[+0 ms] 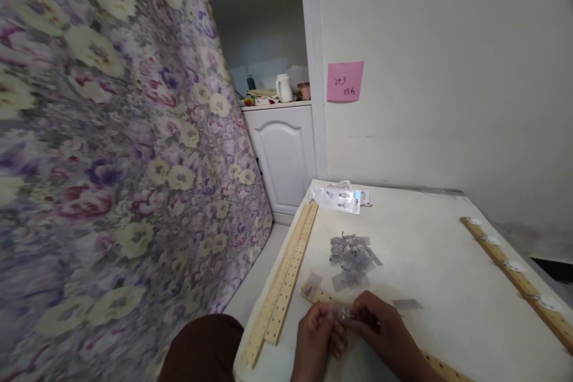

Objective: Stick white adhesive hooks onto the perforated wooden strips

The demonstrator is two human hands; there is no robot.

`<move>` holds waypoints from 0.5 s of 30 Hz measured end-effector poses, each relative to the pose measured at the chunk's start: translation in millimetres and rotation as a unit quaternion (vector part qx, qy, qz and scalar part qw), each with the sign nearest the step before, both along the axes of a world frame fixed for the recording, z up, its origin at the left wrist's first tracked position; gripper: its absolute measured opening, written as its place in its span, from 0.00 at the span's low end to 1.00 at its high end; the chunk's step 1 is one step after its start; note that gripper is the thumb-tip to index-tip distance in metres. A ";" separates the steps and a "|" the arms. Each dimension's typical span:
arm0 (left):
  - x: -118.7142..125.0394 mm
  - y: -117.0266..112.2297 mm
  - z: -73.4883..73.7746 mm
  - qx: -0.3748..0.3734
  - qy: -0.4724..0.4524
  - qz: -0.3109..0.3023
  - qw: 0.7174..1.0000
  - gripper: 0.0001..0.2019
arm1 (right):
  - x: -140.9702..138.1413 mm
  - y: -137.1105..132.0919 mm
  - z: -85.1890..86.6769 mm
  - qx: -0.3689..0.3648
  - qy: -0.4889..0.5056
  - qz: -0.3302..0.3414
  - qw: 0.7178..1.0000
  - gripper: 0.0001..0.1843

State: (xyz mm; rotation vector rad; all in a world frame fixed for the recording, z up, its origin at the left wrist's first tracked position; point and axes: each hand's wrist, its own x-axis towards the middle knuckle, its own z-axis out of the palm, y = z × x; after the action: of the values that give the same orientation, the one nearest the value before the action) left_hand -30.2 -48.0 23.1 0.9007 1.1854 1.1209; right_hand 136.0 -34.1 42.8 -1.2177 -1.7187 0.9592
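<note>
Both my hands meet low over the white table [430,233]. My left hand [317,334] and my right hand [380,328] are closed, pinching a small clear plastic packet [344,313] between their fingertips. The hands hover over a perforated wooden strip [316,293] that runs under them toward the lower right. Just beyond the fingers lies a pile of several small clear packets [351,256]. One loose packet [407,304] lies right of my right hand.
Two perforated wooden strips [284,277] lie along the table's left edge. Another strip with white discs [514,271] lies at the right. Packaged items [336,198] rest at the far edge. A flowered mattress [116,155] leans at left; a pink note [344,80] hangs on the wall, near a white cabinet [282,155].
</note>
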 end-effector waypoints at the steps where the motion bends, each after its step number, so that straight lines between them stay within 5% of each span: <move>1: -2.3 -0.7 0.7 0.002 0.005 -0.002 1.000 0.19 | -0.3 -1.5 2.8 -0.009 0.001 0.003 1.000 0.03; 8: -13.5 -9.0 27.0 0.093 0.166 -0.067 0.980 0.12 | -13.1 4.6 17.3 -0.083 0.016 0.027 0.996 0.07; 12: -17.6 -8.5 36.7 0.143 0.253 -0.064 0.955 0.11 | -26.0 13.5 11.4 -0.108 0.062 0.077 0.989 0.06; 15: -22.5 -7.6 33.6 0.122 0.267 -0.038 0.955 0.12 | -29.6 20.8 2.2 -0.126 0.106 0.051 0.985 0.09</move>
State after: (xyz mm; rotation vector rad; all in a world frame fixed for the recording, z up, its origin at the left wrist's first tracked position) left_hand -52.7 -55.6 56.7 1.4931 1.4478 1.0033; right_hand 106.4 -13.3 45.1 -1.1457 -1.5359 1.3506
